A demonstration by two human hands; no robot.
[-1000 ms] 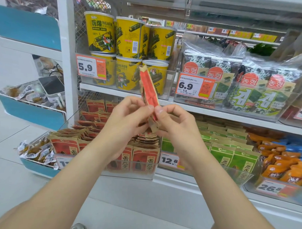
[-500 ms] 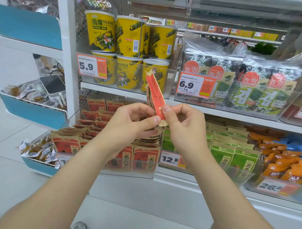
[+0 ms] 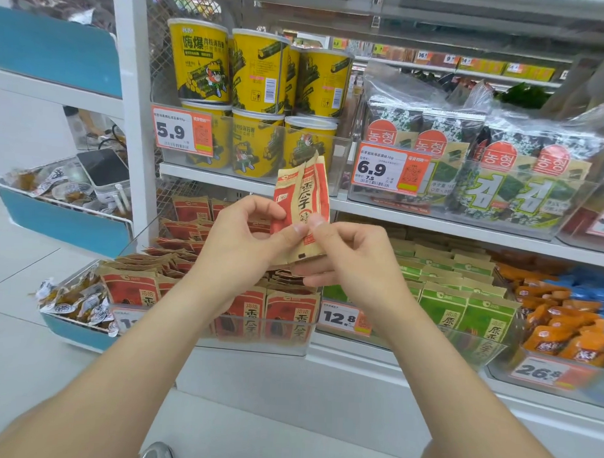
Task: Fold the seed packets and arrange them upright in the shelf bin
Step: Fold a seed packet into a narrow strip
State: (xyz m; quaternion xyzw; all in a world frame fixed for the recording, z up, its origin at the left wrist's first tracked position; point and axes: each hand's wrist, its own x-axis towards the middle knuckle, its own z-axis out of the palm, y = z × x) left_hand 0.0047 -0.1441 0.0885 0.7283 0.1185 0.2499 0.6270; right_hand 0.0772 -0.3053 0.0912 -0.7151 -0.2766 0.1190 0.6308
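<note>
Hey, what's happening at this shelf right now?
A person at store shelves holds one red seed packet up with both hands. The left hand and right hand pinch its lower part between thumb and fingers. Below, a clear bin holds more red packets, the front row upright and those behind lying jumbled. To the right are green packets.

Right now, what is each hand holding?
Left hand: pinching the red seed packet.
Right hand: pinching the same packet's lower part.
</note>
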